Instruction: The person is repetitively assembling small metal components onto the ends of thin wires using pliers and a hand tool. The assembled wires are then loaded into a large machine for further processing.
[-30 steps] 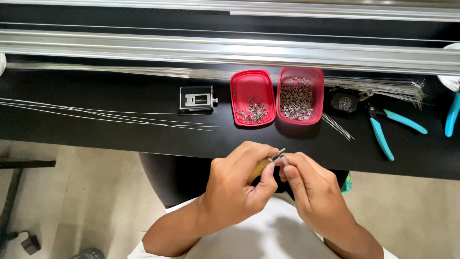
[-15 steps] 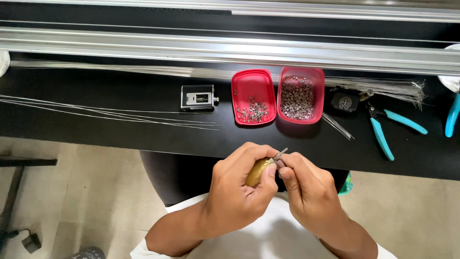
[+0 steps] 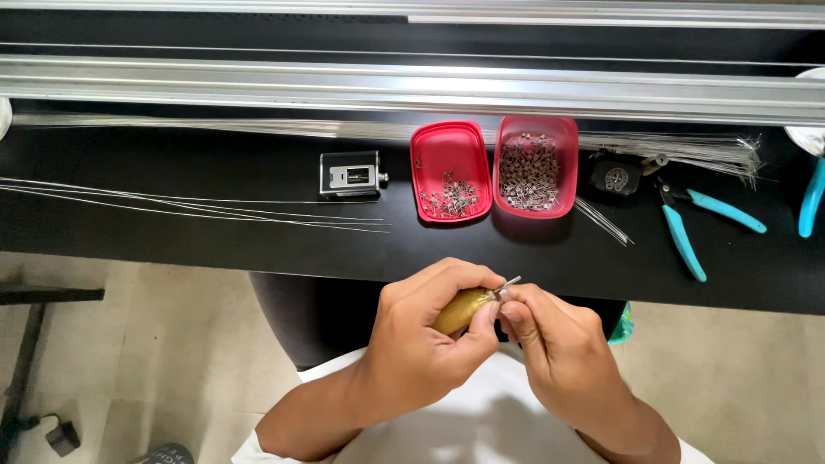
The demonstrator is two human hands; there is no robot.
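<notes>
My left hand (image 3: 425,331) grips a small tool with a yellow-brown handle (image 3: 458,311) and a thin metal tip pointing up and right. My right hand (image 3: 559,344) pinches a tiny metal piece (image 3: 507,285) at that tip with thumb and forefinger. Both hands are held close together just below the front edge of the black table (image 3: 215,241), over my lap.
On the table stand two red trays (image 3: 449,142) (image 3: 567,129) holding several small metal parts, a small grey counter box (image 3: 350,174), a black round object (image 3: 616,176), teal-handled pliers (image 3: 687,228), and long thin wires (image 3: 172,204). Aluminium rails (image 3: 344,82) run along the back.
The hands have shifted slightly; more of the yellow-brown handle shows in my left hand, and the right fingers have slid toward the tool's tip.
</notes>
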